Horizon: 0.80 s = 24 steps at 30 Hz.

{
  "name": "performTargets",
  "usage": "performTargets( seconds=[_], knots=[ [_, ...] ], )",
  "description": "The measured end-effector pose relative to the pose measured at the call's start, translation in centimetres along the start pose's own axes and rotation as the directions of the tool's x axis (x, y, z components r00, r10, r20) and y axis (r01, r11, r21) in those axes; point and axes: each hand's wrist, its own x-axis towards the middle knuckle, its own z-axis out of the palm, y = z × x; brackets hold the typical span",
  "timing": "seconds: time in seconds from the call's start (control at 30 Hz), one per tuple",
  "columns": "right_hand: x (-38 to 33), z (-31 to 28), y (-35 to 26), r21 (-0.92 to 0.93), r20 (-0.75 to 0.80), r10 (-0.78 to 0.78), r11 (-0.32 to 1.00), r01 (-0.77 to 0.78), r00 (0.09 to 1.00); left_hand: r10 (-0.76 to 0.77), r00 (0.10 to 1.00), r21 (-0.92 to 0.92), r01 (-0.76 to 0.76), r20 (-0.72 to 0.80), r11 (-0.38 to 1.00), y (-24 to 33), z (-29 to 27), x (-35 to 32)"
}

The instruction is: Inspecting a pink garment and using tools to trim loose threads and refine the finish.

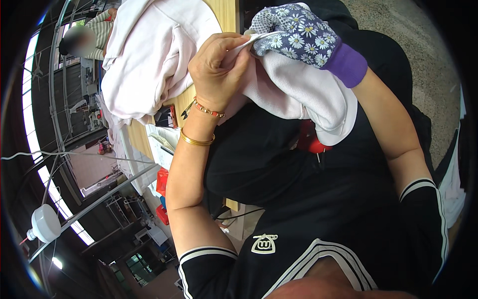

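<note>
Between my two hands a pale pinkish-white knit garment (308,92) is held up by its edge, the rest of it draping over my dark-clothed lap. My bare left hand (215,70) pinches that edge between thumb and fingers; a beaded bracelet and gold bangles circle the wrist. Close beside it, my right hand (298,37), in a purple daisy-patterned glove with a plain cuff, is closed on the same edge. Its fingertips are partly hidden by the cloth. More pale cloth (144,57) lies heaped on the wooden table (224,15) to the left.
A small black tool (187,108), perhaps thread snips, lies on the table by my left wrist. Something red (314,141) shows under the garment on my lap. Red items (162,182) sit left of my elbow. A person in stripes (102,25) is at the far left, a bulb (46,223) lower left.
</note>
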Motion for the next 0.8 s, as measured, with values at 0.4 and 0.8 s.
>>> performTargets(
  seconds=[0.4, 0.8],
  knots=[
    [0.4, 2.7, 4.5, -0.498, -0.008, -0.576, 0.712, 0.496, 0.818, -0.343, 0.938, -0.038, 0.342, -0.04, 0.939, 0.0, 1.4, 0.1],
    [0.0, -3.3, 2.7, -0.302, -0.04, -0.009, 0.953, -0.003, 0.999, -0.685, 0.624, -0.126, 0.766, 0.376, 0.63, -0.2, -5.1, -0.9]
  ],
)
